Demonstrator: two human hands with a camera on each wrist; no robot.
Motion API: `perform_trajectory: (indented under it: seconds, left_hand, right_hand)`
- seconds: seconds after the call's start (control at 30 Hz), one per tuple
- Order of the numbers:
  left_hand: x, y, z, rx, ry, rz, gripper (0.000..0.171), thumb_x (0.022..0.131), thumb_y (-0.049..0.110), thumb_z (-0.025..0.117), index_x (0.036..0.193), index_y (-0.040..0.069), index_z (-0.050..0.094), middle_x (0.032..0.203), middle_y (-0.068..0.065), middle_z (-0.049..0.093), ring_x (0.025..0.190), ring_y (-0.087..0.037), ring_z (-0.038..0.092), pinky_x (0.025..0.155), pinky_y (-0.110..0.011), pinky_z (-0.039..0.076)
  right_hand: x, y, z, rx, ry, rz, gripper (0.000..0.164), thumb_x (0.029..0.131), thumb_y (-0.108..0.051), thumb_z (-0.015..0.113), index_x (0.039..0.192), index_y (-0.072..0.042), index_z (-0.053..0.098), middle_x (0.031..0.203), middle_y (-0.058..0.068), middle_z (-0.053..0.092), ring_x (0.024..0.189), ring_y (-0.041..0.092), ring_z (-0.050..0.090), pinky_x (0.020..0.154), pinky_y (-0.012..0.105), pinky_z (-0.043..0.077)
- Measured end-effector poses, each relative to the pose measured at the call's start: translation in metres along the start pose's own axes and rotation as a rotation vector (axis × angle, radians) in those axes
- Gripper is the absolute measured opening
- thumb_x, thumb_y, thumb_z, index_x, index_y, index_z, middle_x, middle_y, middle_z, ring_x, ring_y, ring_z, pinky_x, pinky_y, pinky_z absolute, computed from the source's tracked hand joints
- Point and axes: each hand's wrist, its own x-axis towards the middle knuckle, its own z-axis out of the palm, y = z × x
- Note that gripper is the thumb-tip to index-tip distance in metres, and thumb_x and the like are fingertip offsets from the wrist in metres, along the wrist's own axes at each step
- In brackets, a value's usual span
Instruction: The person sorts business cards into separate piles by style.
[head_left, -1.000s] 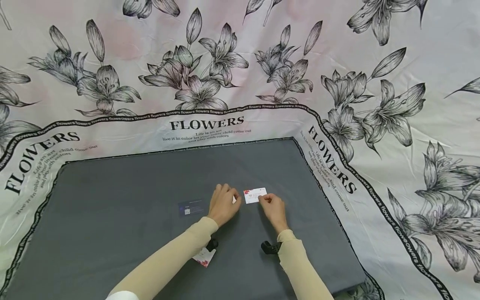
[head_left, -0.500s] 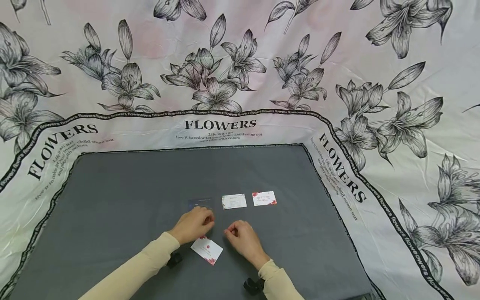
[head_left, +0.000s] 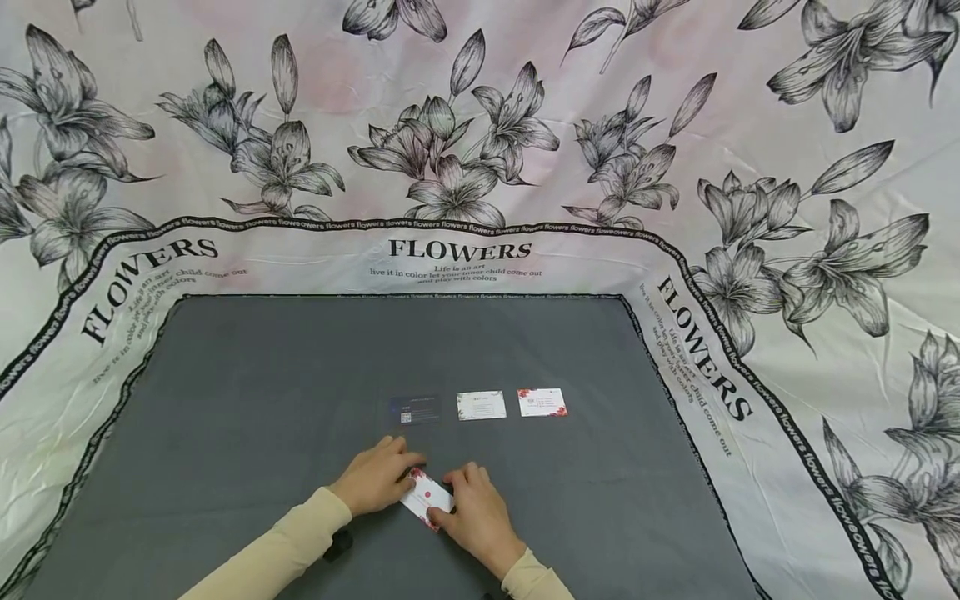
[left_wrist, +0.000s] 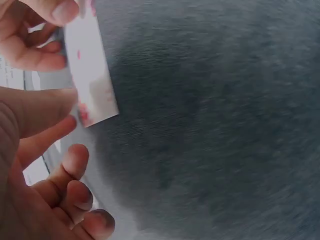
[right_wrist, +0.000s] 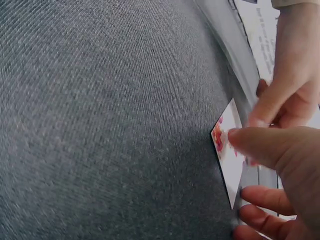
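Observation:
A white business card with red floral corners and a red dot lies at a slant between both hands. My left hand pinches its far left corner, thumb against the edge. From the right, my right hand grips it, thumb on the near side and fingers toward the far edge. The left wrist view shows the card with a thumb at each end. In the right wrist view my right thumb presses on the card's printed face. Whether the card is off the cloth is unclear.
Beyond the hands, three business cards lie in a row: a dark blue one, a white one with grey leaf corners and a white one with red flowers. The grey tablecloth has a white border with printed lettering.
Both hands left the row of cards, came back toward the body, and now hold the slanted card. The right-hand and middle cards were let go in the row. The view shifted slightly.

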Motion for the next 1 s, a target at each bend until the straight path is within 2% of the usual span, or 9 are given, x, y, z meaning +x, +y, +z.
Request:
perform_trajectory:
  seconds: [0.1, 0.33, 0.57, 0.7, 0.77, 0.87, 1.0]
  left_hand:
    - [-0.004, -0.002, 0.009, 0.020, 0.021, -0.008, 0.032, 0.086, 0.021, 0.069, 0.118, 0.018, 0.066, 0.088, 0.006, 0.051, 0.074, -0.009, 0.034, 0.055, -0.021, 0.030]
    - [-0.002, -0.004, 0.027, 0.059, 0.153, 0.031, 0.027, 0.080, 0.012, 0.073, 0.103, 0.020, 0.064, 0.085, 0.007, 0.051, 0.076, -0.009, 0.036, 0.060, -0.023, 0.037]
    - [0.003, 0.000, 0.026, 0.066, 0.152, 0.011, 0.025, 0.077, 0.010, 0.074, 0.092, 0.020, 0.057, 0.081, 0.006, 0.044, 0.074, -0.010, 0.033, 0.061, -0.023, 0.034]
    - [0.004, 0.001, 0.024, 0.073, 0.185, 0.016, 0.023, 0.078, 0.015, 0.075, 0.082, 0.022, 0.054, 0.078, 0.009, 0.040, 0.072, -0.008, 0.030, 0.061, -0.021, 0.030]
    - [0.004, 0.002, 0.020, 0.048, 0.166, 0.010, 0.023, 0.079, 0.017, 0.075, 0.079, 0.024, 0.053, 0.076, 0.011, 0.040, 0.071, -0.007, 0.031, 0.061, -0.020, 0.030]
    - [0.003, 0.005, 0.011, -0.060, 0.083, -0.024, 0.020, 0.083, 0.018, 0.072, 0.079, 0.025, 0.053, 0.073, 0.013, 0.044, 0.068, -0.005, 0.036, 0.059, -0.020, 0.031]
    - [0.003, 0.009, 0.001, -0.281, -0.019, -0.111, 0.014, 0.089, 0.019, 0.066, 0.082, 0.023, 0.055, 0.071, 0.012, 0.051, 0.062, -0.005, 0.043, 0.055, -0.023, 0.035]
  right_hand:
    - [-0.002, -0.002, 0.001, -0.052, 0.001, -0.015, 0.049, 0.074, -0.045, 0.078, 0.108, -0.013, 0.065, 0.095, -0.001, 0.053, 0.082, 0.012, 0.045, 0.063, 0.023, 0.041]
    - [0.000, -0.003, 0.001, -0.079, 0.019, -0.010, 0.040, 0.073, -0.042, 0.080, 0.099, -0.016, 0.065, 0.093, -0.003, 0.052, 0.082, 0.013, 0.045, 0.063, 0.024, 0.041]
    - [0.005, 0.000, 0.001, 0.011, -0.061, 0.058, 0.041, 0.073, -0.041, 0.080, 0.100, -0.018, 0.062, 0.094, -0.003, 0.052, 0.083, 0.012, 0.042, 0.065, 0.024, 0.038]
    - [0.006, 0.008, 0.001, 0.151, -0.084, 0.085, 0.028, 0.075, -0.034, 0.078, 0.093, -0.019, 0.063, 0.089, -0.005, 0.052, 0.080, 0.009, 0.042, 0.064, 0.022, 0.037]
    - [0.008, 0.013, -0.001, 0.262, -0.104, 0.103, 0.020, 0.077, -0.030, 0.076, 0.090, -0.019, 0.064, 0.085, -0.006, 0.053, 0.077, 0.007, 0.042, 0.062, 0.021, 0.037]
    - [0.009, 0.024, -0.006, 0.460, -0.141, 0.139, 0.013, 0.081, -0.026, 0.073, 0.087, -0.017, 0.065, 0.077, -0.007, 0.054, 0.069, 0.003, 0.044, 0.058, 0.019, 0.036]
    - [0.011, 0.036, -0.009, 0.673, -0.182, 0.193, 0.019, 0.083, -0.027, 0.072, 0.089, -0.010, 0.066, 0.070, -0.005, 0.056, 0.057, 0.002, 0.045, 0.051, 0.019, 0.037]
